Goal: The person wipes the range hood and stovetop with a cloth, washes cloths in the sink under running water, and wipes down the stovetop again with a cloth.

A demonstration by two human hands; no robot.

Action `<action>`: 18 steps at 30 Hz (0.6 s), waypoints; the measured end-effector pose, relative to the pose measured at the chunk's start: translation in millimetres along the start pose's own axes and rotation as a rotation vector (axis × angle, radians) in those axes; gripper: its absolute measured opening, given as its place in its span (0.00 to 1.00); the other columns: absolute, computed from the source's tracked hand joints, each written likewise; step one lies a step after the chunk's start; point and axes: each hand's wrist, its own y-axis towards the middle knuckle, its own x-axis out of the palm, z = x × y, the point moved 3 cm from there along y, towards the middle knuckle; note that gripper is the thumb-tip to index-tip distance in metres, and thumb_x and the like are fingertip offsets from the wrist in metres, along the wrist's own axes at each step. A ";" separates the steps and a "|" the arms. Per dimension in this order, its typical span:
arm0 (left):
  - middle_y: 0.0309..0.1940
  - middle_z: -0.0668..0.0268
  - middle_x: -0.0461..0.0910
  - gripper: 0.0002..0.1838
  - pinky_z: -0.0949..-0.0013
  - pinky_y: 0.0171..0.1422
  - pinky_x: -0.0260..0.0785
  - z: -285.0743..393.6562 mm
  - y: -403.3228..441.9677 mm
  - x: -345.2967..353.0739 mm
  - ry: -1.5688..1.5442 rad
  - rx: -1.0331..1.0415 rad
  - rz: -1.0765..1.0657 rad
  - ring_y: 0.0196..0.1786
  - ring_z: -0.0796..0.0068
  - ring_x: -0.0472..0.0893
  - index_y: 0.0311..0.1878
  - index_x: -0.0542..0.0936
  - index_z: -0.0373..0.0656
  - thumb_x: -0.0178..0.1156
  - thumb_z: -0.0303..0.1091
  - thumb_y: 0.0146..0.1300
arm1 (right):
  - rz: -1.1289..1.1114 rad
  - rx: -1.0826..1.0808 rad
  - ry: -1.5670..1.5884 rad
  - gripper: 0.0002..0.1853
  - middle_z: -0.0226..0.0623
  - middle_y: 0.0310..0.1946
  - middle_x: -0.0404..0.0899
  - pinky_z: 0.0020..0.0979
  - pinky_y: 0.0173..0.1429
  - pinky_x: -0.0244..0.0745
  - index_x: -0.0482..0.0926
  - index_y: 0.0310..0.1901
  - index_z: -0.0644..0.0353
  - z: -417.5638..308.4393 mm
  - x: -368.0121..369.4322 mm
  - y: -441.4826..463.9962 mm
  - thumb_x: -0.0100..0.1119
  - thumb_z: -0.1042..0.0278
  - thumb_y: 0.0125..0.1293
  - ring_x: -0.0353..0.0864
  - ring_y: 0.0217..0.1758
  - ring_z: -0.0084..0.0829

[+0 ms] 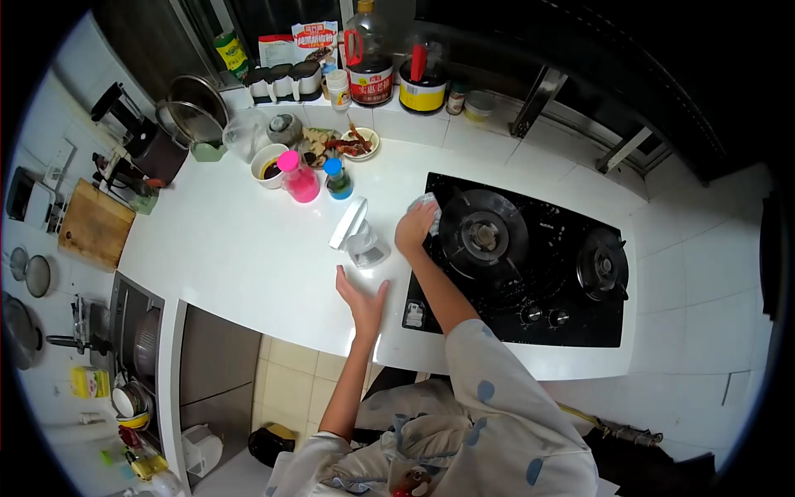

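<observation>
White counter (215,248) fills the middle of my remote view, with a black gas stove (497,308) set into its right part. I see the right hand (416,228) grasping a pale cloth (431,214) at the stove's left edge, near the larger burner (484,238). The left hand (363,305) is released, thumb and fingers spread, just beside the clear spray bottle (366,248) on the counter. Behind that stands a pink-capped bottle (303,185).

A pale cloth (436,219), partly hidden, is held at the black stove's (530,277) ten o'clock edge; a clear, white-headed spray bottle (363,244) is stood toward the cloth's eight o'clock.
</observation>
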 end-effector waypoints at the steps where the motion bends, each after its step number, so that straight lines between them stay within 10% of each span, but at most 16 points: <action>1: 0.63 0.50 0.51 0.48 0.59 0.70 0.43 4.1 -14.2 -6.6 0.005 -0.002 -0.008 0.66 0.52 0.51 0.66 0.46 0.33 0.67 0.33 0.48 | 0.032 -0.035 -0.081 0.24 0.63 0.63 0.51 0.48 0.68 0.45 0.55 0.61 0.75 5.9 -2.7 -8.5 0.39 0.69 0.67 0.49 0.68 0.52; 6: 0.54 0.52 0.60 0.32 0.60 0.65 0.50 -15.3 -26.3 -11.2 -0.040 0.037 0.027 0.59 0.56 0.60 0.58 0.58 0.33 0.61 0.27 0.52 | 0.156 -0.090 0.357 0.22 0.59 0.63 0.54 0.41 0.66 0.51 0.60 0.59 0.73 10.2 -28.6 -60.2 0.37 0.72 0.65 0.50 0.68 0.51; 8: 0.49 0.54 0.64 0.20 0.62 0.61 0.55 -22.9 -35.1 -14.3 -0.118 -0.008 0.010 0.54 0.59 0.64 0.51 0.66 0.34 0.54 0.22 0.54 | 0.219 -0.328 -0.029 0.23 0.58 0.64 0.53 0.42 0.64 0.54 0.61 0.59 0.73 26.1 -16.9 -94.5 0.41 0.74 0.61 0.50 0.69 0.50; 18: 0.41 0.58 0.71 0.13 0.66 0.57 0.61 -9.3 -51.8 8.2 -0.158 0.088 -0.167 0.48 0.63 0.70 0.39 0.74 0.37 0.46 0.18 0.50 | 0.012 -0.549 0.102 0.22 0.52 0.64 0.55 0.41 0.62 0.56 0.67 0.56 0.64 70.9 -61.0 -216.7 0.46 0.68 0.59 0.53 0.68 0.47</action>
